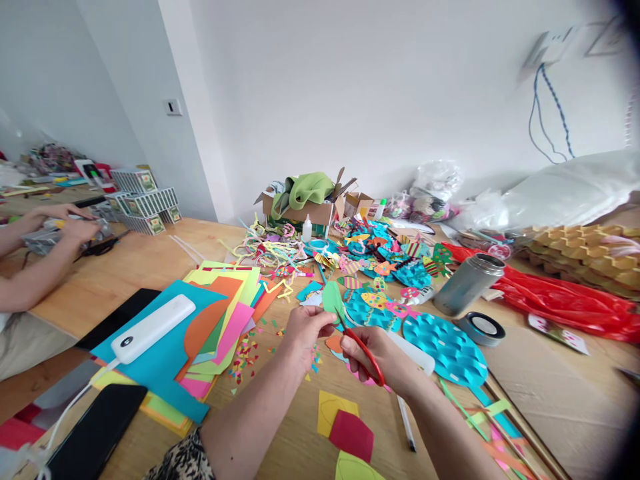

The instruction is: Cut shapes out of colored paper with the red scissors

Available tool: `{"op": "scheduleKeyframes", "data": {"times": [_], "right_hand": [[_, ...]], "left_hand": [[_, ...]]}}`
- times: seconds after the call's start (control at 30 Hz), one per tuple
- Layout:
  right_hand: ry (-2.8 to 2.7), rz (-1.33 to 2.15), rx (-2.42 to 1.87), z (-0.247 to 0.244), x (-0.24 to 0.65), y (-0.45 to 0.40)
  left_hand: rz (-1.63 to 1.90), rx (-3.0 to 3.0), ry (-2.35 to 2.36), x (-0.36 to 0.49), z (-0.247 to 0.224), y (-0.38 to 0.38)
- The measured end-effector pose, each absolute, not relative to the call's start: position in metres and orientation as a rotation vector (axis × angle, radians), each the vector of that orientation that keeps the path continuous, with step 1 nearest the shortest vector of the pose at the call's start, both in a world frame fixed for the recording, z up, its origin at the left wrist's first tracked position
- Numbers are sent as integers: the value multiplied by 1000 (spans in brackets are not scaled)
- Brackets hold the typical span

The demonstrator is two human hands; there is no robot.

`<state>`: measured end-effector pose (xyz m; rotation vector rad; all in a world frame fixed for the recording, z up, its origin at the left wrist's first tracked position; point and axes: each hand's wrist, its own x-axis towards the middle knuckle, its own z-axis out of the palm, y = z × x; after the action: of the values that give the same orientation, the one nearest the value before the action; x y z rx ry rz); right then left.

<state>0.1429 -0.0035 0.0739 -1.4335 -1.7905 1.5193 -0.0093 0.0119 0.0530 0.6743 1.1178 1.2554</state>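
Note:
My left hand (305, 333) pinches a small piece of green paper (331, 298) near the middle of the table. In my right hand (377, 353) is a pair of scissors with red handles (369, 360); their blades meet the green paper's lower edge. Below my hands lie a yellow paper square (333, 410) with a drawn outline, a dark red paper piece (353, 435) and a yellow-green piece (356, 467). Tiny coloured paper scraps (245, 357) are scattered left of my left wrist. A blue scalloped paper disc (445, 347) lies to the right.
Coloured paper sheets (165, 320) bear a white power bank (153, 327), with a black phone (95, 433) in front. A metal flask (469, 283) stands right, near its lid (481, 329). Paper fish (380, 300) and a cardboard box (300, 217) lie behind. Another person's hands (75, 223) work at left.

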Motion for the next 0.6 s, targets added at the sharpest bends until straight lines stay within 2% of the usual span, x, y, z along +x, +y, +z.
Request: {"op": "scheduleKeyframes", "data": {"times": [0.6], "right_hand": [[-1785,1489,-1454,70,144,-1]], "left_hand": [[1211,698,1118,-11,57,11]]}}
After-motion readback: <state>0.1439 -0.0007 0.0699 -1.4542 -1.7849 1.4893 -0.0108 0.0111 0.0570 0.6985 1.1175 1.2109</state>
